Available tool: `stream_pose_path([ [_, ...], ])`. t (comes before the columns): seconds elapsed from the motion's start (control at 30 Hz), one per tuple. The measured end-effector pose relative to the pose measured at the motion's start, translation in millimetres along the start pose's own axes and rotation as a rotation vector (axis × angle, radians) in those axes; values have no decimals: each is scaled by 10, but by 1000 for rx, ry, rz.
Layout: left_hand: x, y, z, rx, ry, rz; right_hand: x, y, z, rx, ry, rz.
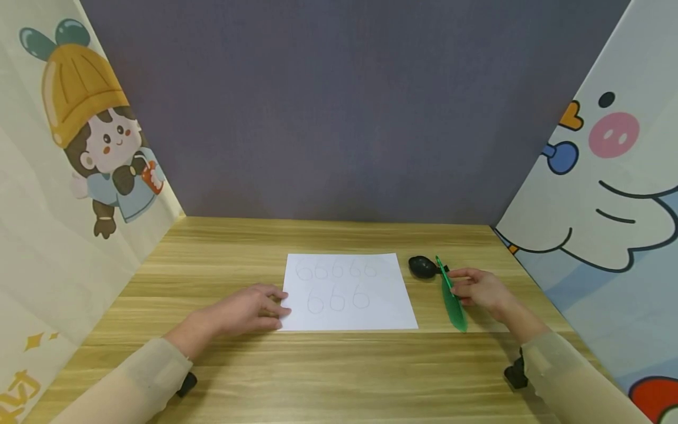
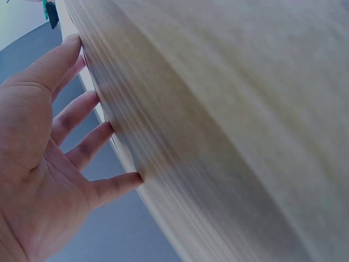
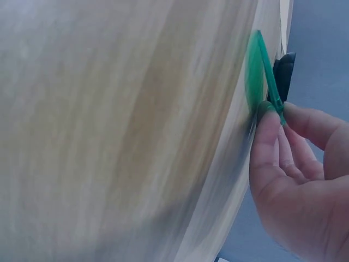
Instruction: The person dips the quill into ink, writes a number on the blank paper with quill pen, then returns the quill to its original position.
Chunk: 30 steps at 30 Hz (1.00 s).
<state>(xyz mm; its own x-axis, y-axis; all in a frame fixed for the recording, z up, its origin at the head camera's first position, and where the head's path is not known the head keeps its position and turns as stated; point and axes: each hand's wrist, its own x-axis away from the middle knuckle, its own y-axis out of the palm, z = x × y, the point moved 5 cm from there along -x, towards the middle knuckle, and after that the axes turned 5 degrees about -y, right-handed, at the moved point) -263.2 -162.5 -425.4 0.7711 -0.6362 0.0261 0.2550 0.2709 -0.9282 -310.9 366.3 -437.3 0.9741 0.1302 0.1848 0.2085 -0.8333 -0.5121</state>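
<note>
Green feather pen pinched beside a sheet of faint 6s

The right hand [image 1: 479, 290] pinches the green feather pen [image 1: 452, 297] just right of the paper [image 1: 349, 292], near a black inkpot [image 1: 422, 267]; the left hand [image 1: 249, 311], fingers spread flat, presses the sheet's left edge, seemingly steadying it.

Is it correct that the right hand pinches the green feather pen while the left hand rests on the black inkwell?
Not quite. In the head view the left hand rests on the corner of the white paper, not the black inkwell. The right hand does pinch the green feather pen.
</note>
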Motion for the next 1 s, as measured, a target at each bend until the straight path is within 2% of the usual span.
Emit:
stream_pose_path([
  [0.67,-3,-1,-2,-3,-7,2,46,13,-4,-9,-14,9],
  [1.0,-5,-2,-4,3,6,2,52,23,-10,28,-13,12],
])
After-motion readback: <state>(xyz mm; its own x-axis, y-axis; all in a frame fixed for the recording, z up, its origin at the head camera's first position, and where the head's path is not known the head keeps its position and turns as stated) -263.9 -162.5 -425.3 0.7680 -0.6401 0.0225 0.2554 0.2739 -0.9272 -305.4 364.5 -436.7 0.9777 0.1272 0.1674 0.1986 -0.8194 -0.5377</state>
